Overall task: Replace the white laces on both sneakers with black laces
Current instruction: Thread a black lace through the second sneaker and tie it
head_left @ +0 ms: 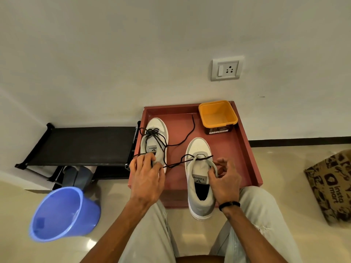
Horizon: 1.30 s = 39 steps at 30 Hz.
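Observation:
Two white and grey sneakers stand on a red tray (245, 141). The left sneaker (158, 128) carries a black lace (154, 135) threaded through its eyelets, with one loose end trailing across the tray. The right sneaker (199, 175) has a second black lace (191, 158) through its front eyelets only. My left hand (147, 177) pinches one end of that lace, drawn taut to the left over the left sneaker's heel. My right hand (225, 179) grips the right sneaker's side near the tongue, with the lace's other end by its fingers.
An empty orange tub (218, 115) sits at the tray's back right corner. A black low rack (83, 145) stands to the left and a blue bucket (62, 215) lies on the floor at front left. A brown printed bag (330, 185) stands at right. My knees flank the tray.

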{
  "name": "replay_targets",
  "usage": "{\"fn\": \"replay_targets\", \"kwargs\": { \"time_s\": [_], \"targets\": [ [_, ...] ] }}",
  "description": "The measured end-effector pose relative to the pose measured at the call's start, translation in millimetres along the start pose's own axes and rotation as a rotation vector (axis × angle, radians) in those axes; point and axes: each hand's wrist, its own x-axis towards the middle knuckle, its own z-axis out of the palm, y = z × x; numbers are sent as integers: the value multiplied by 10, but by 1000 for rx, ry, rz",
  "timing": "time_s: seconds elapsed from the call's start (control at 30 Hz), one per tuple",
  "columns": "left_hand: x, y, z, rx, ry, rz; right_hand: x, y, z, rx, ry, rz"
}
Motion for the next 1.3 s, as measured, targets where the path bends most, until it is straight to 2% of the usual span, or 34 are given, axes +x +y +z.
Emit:
{"fn": "replay_targets", "kwargs": {
  "time_s": [0.27,0.4,0.53,0.67,0.83,0.97,1.1,1.23,1.3],
  "targets": [
    [-146,14,-54,-14,5,-30,25,92,18,-74,-1,-51],
    [-65,274,68,-195,-27,55,20,127,38,-104,-20,-80],
    [156,588,291,-359,-146,61,25,156,10,-136,-58,-138],
    [355,732,363,-416,-191,-8,34,206,5,-131,-70,-151],
    [319,628,350,-413,-209,-71,53,198,32,-74,-6,-67],
    [262,531,414,-573,-312,-155,45,196,46,-86,-17,-59],
    [359,627,345,-713,-402,-334,34,203,45,-96,-30,-54],
    [549,686,462,-864,-503,-757,37,184,26,-110,-41,-85],
    [656,682,553,-919,-553,-911,31,183,21,-129,-49,-133]
  ]
}}
